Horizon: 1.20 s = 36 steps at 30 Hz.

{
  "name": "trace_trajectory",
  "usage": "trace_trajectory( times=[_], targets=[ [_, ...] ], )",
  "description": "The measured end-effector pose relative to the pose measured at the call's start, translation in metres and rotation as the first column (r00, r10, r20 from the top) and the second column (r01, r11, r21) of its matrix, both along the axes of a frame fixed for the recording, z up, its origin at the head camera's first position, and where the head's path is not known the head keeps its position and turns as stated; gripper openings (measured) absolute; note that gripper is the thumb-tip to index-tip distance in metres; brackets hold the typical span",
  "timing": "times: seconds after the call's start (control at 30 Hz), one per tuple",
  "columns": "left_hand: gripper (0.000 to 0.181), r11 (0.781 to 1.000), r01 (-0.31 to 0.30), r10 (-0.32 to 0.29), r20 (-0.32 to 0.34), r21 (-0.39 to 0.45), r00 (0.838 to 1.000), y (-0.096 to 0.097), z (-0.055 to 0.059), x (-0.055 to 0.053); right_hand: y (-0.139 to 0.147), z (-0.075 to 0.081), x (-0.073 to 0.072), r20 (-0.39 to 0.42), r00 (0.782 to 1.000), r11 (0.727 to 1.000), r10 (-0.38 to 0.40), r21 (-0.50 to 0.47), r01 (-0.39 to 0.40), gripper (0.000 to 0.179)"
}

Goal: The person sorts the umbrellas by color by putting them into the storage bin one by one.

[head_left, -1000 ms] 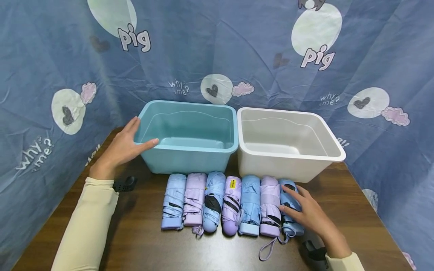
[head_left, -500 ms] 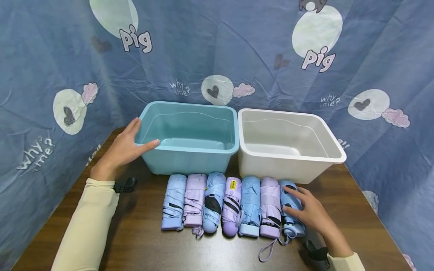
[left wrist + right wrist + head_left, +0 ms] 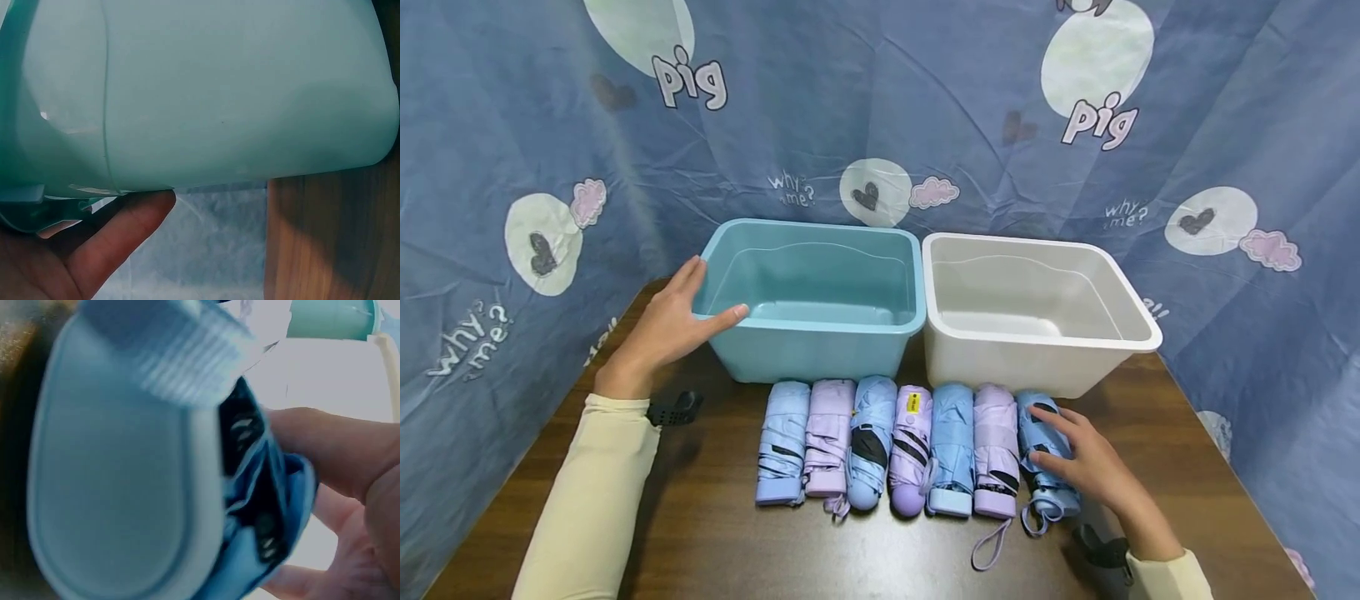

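The blue umbrella (image 3: 1042, 437) at the row's right end lies on the table (image 3: 700, 533), clasped between thumb and fingers of the right hand (image 3: 1093, 462), perhaps to keep it from rolling. Six umbrellas (image 3: 952, 433) lie alongside, probably for easy reach. Well apart, the left hand (image 3: 670, 325) grips the teal bin (image 3: 808, 354) by its corner, seemingly steadying it; a white bin (image 3: 1000, 362) stands next to that.

Teal bin (image 3: 225, 94) looms large, smooth side wall facing camera, thin line running across it. Left hand (image 3: 90, 259) at bin's side edge, one finger near straight, its tip touching bin. Bluish cloth (image 3: 212, 244) beyond same bin edge. Brown wooden table (image 3: 331, 244) beside bin's base, shadow across grain.
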<state>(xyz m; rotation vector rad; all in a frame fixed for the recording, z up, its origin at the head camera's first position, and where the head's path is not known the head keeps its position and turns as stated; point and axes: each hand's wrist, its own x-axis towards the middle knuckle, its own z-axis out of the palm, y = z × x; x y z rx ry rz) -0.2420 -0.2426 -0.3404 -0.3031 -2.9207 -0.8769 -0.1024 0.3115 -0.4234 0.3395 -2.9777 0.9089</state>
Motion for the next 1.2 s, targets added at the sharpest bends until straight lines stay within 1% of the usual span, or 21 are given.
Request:
trace_trajectory(
  times=[0.1, 0.17, 0.23, 0.3, 0.4, 0.47, 0.53, 0.63, 0.8, 0.93, 1.07, 1.2],
  targets=[
    [0.105, 1.000, -0.003, 0.003, -0.010, 0.005, 1.000, -0.001, 0.000, 0.001, -0.002, 0.002, 0.001, -0.004, 0.999, 0.999, 0.039, 0.010, -0.039, 0.052],
    [0.104, 1.000, 0.000, 0.000, -0.017, 0.009, 1.000, 0.000, -0.001, 0.002, -0.003, 0.001, 0.002, 0.002, 0.999, 0.999, 0.046, 0.016, -0.046, 0.047],
    [0.104, 1.000, 0.003, -0.003, -0.015, 0.009, 1.000, 0.000, -0.001, 0.002, -0.004, 0.000, 0.002, 0.010, 1.000, 0.999, 0.026, 0.022, -0.026, 0.045],
    [0.105, 1.000, 0.004, -0.004, -0.010, 0.007, 1.000, 0.000, -0.001, 0.001, -0.004, -0.001, 0.002, 0.016, 1.000, 0.999, -0.010, 0.037, 0.009, 0.047],
    [0.105, 1.000, 0.005, -0.005, -0.004, 0.002, 1.000, 0.000, -0.002, 0.002, -0.004, -0.004, 0.001, 0.007, 0.998, 0.997, -0.066, 0.049, 0.066, 0.051],
    [0.104, 1.000, 0.005, -0.005, -0.010, 0.003, 1.000, 0.000, -0.002, 0.001, -0.004, -0.005, 0.000, -0.007, 0.996, 0.995, -0.089, 0.052, 0.089, 0.051],
    [0.104, 1.000, 0.006, -0.006, -0.022, 0.006, 1.000, -0.001, -0.002, 0.001, -0.004, -0.005, -0.001, -0.016, 0.995, 0.994, -0.101, 0.045, 0.102, 0.050],
    [0.104, 1.000, 0.009, -0.009, -0.036, 0.010, 0.999, -0.001, -0.001, 0.001, -0.003, -0.003, 0.000, -0.009, 0.994, 0.994, -0.106, 0.035, 0.107, 0.049],
    [0.104, 1.000, 0.008, -0.008, -0.021, 0.010, 1.000, 0.001, -0.001, 0.001, -0.003, 0.000, 0.007, 0.011, 0.994, 0.994, -0.113, 0.000, 0.113, 0.051],
    [0.104, 1.000, 0.007, -0.007, -0.021, 0.010, 1.000, 0.001, -0.001, 0.001, -0.003, 0.005, 0.011, 0.018, 0.991, 0.991, -0.129, -0.032, 0.130, 0.052],
    [0.104, 1.000, 0.004, -0.003, -0.026, 0.013, 1.000, -0.001, -0.001, 0.000, -0.007, 0.015, 0.015, 0.015, 0.989, 0.987, -0.144, -0.070, 0.145, 0.053],
    [0.104, 1.000, 0.002, -0.002, -0.014, 0.012, 1.000, -0.001, -0.001, 0.001, -0.010, 0.025, 0.021, 0.003, 0.990, 0.984, -0.143, -0.108, 0.142, 0.053]
  ],
)
